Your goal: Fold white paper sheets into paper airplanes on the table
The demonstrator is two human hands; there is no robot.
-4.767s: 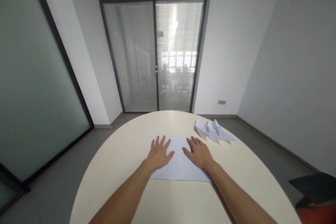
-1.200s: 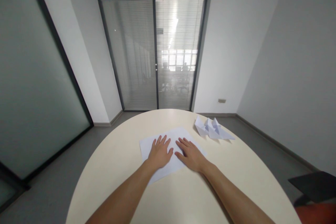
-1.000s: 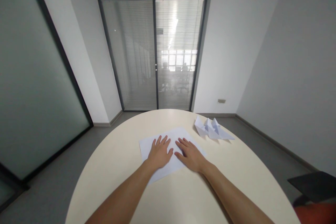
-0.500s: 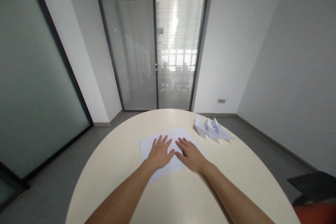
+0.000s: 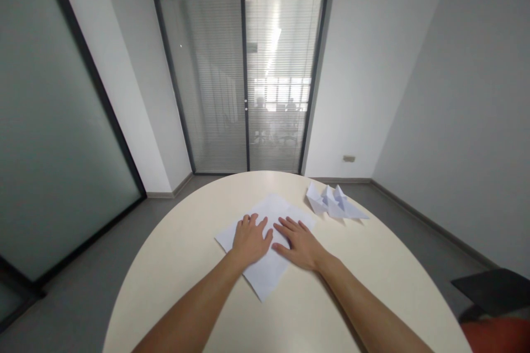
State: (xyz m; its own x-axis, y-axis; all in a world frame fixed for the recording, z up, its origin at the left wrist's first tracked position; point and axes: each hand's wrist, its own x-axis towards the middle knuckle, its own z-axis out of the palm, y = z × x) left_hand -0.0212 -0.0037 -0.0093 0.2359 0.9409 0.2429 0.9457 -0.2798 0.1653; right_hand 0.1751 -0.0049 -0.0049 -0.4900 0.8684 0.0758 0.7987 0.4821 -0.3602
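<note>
A white sheet of paper (image 5: 269, 278) lies flat on the round, cream-coloured table (image 5: 174, 265), one corner pointing toward me. My left hand (image 5: 252, 240) rests on the left part of the sheet, palm down, its thumb apart and its fingertips a little bent. On the right part lies my right hand (image 5: 300, 242), also palm down with the fingers stretched out. A narrow gap separates the two thumbs. Both hands hide portions of the sheet. Toward the table's far right edge stand folded paper boats (image 5: 335, 204), close together and apart from my hands.
Beyond the table are glass doors (image 5: 244, 83) with blinds, set in a dark frame. A frosted glass panel (image 5: 53, 121) stands at the left. A black and red chair (image 5: 492, 292) is at the lower right, beside the table edge.
The sheet has turned under my hands, so a corner now points toward me where a long edge lay before. My left fingers have bent slightly; my right hand has barely shifted.
</note>
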